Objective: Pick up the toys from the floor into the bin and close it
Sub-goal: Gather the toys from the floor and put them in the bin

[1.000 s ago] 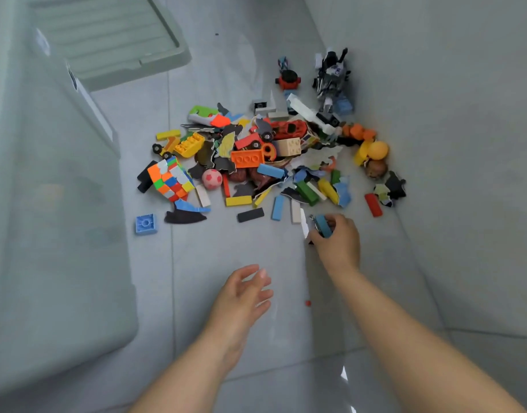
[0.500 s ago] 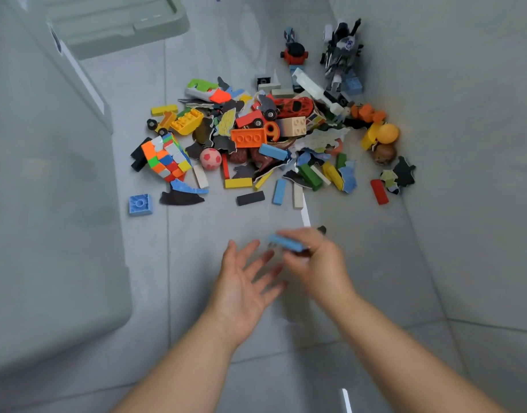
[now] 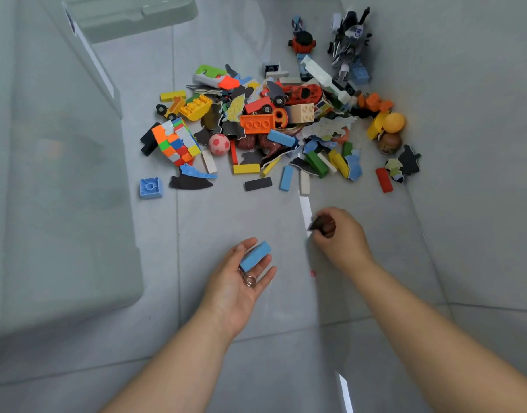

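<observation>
Left hand (image 3: 241,284) carries a blue block (image 3: 255,256) on its palm while right hand (image 3: 341,235) pinches a dark piece (image 3: 316,223).

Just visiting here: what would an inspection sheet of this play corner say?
Surface: grey tiled floor, a white strip lying on it.
Job's things: toy pile by the wall; bin at left, its lid lying apart beyond it.
Clutter: small red bit between the hands.
Hands: left hand palm up, carrying a blue block and a ring; right hand pinches a dark piece.
Cables: nothing seen.
Surroundings: grey wall on the right.
</observation>
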